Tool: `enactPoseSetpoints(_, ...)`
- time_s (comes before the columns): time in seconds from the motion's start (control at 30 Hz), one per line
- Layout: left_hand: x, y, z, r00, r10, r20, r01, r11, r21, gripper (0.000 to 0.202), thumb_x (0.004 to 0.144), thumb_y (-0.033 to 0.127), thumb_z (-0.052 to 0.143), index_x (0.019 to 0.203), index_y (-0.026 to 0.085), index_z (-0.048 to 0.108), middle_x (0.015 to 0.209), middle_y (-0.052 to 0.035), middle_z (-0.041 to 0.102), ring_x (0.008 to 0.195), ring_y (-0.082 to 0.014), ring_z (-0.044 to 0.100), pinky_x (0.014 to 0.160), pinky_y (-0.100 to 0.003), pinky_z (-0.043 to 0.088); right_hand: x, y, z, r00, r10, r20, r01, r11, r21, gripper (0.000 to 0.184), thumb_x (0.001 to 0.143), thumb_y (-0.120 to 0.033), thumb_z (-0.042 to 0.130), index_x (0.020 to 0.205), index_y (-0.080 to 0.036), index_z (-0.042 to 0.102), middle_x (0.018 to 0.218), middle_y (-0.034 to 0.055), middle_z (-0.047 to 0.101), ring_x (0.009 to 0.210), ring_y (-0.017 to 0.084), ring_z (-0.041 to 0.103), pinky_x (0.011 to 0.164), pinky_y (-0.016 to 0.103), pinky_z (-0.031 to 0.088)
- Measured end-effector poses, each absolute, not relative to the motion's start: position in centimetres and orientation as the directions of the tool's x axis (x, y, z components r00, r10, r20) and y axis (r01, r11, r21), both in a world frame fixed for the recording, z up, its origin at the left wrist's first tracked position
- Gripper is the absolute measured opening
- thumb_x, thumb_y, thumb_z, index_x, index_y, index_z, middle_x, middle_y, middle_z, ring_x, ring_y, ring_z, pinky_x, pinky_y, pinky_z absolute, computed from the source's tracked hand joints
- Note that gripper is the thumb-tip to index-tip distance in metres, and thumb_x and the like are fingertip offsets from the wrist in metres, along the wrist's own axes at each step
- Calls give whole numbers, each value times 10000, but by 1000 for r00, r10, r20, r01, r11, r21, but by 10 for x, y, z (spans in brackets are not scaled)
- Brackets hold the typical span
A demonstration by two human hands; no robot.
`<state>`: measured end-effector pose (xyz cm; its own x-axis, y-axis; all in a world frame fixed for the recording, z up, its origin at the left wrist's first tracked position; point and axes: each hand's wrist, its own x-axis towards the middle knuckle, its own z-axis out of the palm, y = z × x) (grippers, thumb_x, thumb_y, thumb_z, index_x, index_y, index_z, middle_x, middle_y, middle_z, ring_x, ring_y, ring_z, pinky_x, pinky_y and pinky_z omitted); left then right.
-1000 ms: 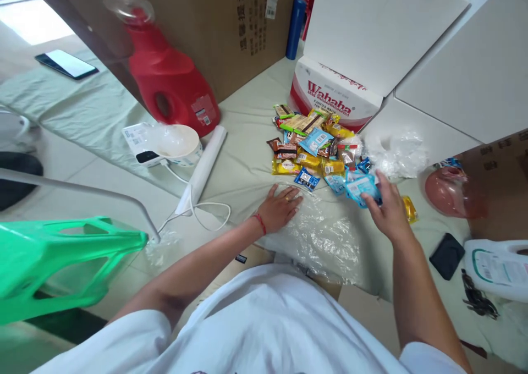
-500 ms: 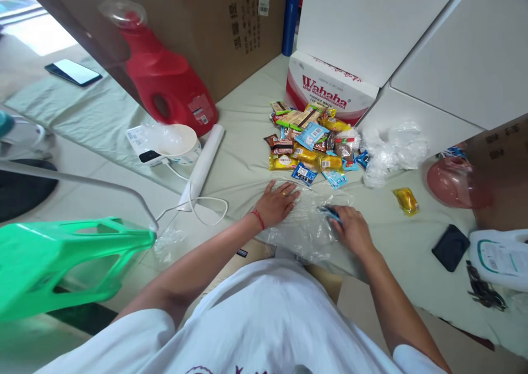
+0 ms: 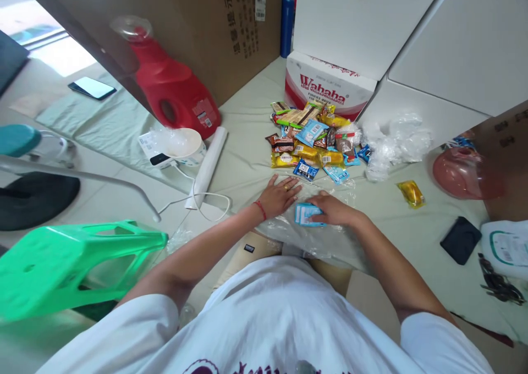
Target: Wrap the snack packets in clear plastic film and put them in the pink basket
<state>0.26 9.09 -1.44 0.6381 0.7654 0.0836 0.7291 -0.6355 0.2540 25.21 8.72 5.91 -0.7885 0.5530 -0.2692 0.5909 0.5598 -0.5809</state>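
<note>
- Cloth-covered table (image 3: 245,137): snack heap (image 3: 311,131) at twelve o'clock.
- Our right fingers (image 3: 324,201), closed on a blue packet (image 3: 303,215), have shifted towards nine, keeping it apart.
- Our left fingers (image 3: 289,192) spread, empty.

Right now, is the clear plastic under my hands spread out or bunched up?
Spread out: the clear plastic lies wrinkled but mostly flat, beneath your left hand and the blue packet in your right hand.

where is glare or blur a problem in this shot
Head view: glare washes out the window at top left; the phone screen shows blank white; the plastic sheet glints in small streaks; print on the blue packet under the right hand is too soft to read.
</note>
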Motion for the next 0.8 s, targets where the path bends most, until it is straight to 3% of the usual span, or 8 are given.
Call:
enactPoseSetpoints(0.13,-4,98,-11,660,745,94,700,-656,282,510,1088,393,303,1544,266,490,1653,-108,437,1542,-277,376,1270,-615,148,259,95,44,-717,672,-184,668,587,-456,647,877,-530,750,1404,-176,629,1280,166,660,1129,321,562,1033,474,419)
enactPoseSetpoints(0.3,-25,77,0,548,761,348,686,-646,334,485,1043,378,417,1477,212,556,1566,-151,533,1533,-312,386,1261,-583,271,302,44,79,-622,772,129,631,592,-502,526,983,-532,617,1417,-235,606,1348,152,606,1251,321,524,1071,503,433)
enactPoseSetpoints(0.37,-38,52,2,580,675,456,600,-732,322,469,1000,400,505,1438,252,580,1497,-132,597,1503,-320,435,1258,-590,297,319,7,86,-671,733,109,590,618,-520,634,943,-573,664,1475,-249,546,1407,151,576,1304,331,502,1082,510,449)
enactPoseSetpoints(0.43,-48,24,-1,725,494,481,400,-869,290,451,957,428,581,1393,316,601,1440,-93,644,1453,-304,505,1263,-570,316,332,-26,78,-712,699,62,593,647,-478,756,894,-581,726,1528,-242,492,1500,159,526,1386,361,449,1145,563,404)
enactPoseSetpoints(0.53,-56,-7,-12,855,314,412,236,-945,228,435,949,383,640,1381,350,602,1469,-78,631,1478,-303,481,1291,-583,256,340,-51,52,-661,743,104,649,636,-418,419,1000,-368,616,1397,-236,616,1410,148,623,1337,338,508,1131,580,412)
enactPoseSetpoints(0.6,-57,-14,-19,861,336,382,277,-939,202,438,971,277,628,1399,363,589,1484,-84,621,1493,-304,463,1290,-612,218,340,-46,40,-608,783,133,647,586,-488,256,1039,-271,516,1209,-241,704,1191,121,724,1169,287,603,1017,500,500)
enactPoseSetpoints(0.67,-56,-12,-22,838,410,361,338,-908,248,422,996,194,577,1381,367,602,1450,-82,647,1465,-280,502,1277,-600,243,339,-29,39,-577,809,115,604,517,-607,241,1048,-296,493,1094,-242,723,1007,94,747,1006,250,641,908,428,532)
enactPoseSetpoints(0.8,-47,6,-8,709,635,308,419,-730,540,219,1045,281,497,1092,244,707,1131,-94,767,1216,-228,670,1111,-438,477,336,14,50,-473,880,-44,543,251,-802,298,1003,-460,552,997,-218,726,903,62,736,843,206,655,795,344,520)
